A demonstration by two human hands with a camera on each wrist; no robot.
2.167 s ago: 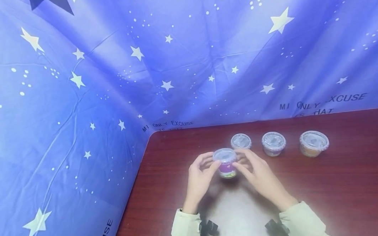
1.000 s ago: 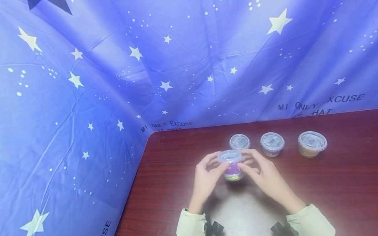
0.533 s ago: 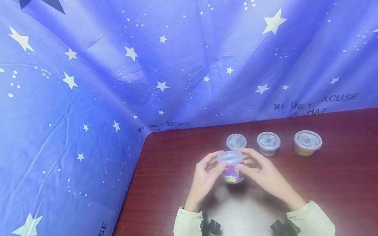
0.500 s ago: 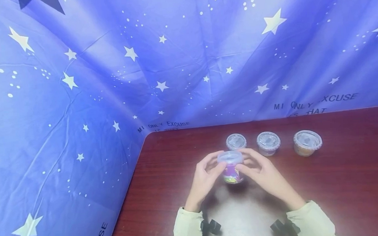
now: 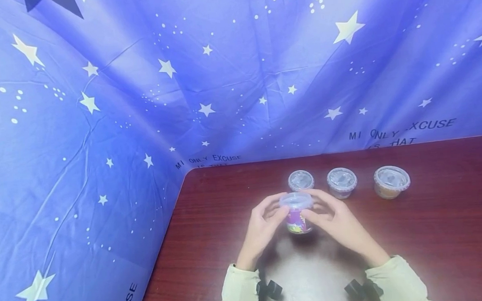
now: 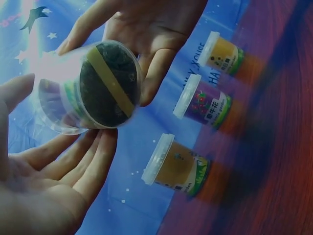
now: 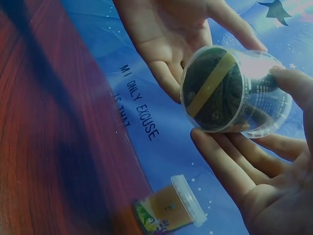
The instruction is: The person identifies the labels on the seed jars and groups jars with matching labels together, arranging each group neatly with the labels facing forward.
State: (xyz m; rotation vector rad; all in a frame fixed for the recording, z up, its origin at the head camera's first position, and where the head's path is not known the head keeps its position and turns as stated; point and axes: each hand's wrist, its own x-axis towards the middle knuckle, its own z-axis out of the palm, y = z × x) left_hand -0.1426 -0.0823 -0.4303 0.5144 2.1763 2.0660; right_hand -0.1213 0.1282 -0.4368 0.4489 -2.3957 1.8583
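A clear plastic cup (image 5: 296, 221) with a purple and green printed label is held upright above the table in the head view. My left hand (image 5: 262, 226) grips its left side and my right hand (image 5: 338, 220) its right, thumbs on the near face. Fingers behind the cup are partly hidden. From the left wrist, the cup's underside (image 6: 105, 83) shows dark contents and a yellow strip. The right wrist view shows the same dark base (image 7: 210, 90), with fingertips on the wall.
Three lidded cups stand in a row behind the hands: a left one (image 5: 301, 179) partly covered by the held cup and fingers, a middle purple-labelled one (image 6: 203, 104), and a right orange-brown one (image 5: 392, 185). A starry blue cloth (image 5: 236, 69) borders the dark red table (image 5: 441, 231).
Both hands have carried the cup slightly right and nearer, and its label has turned a little. During the last half second it has barely moved. The three standing cups stay in place.
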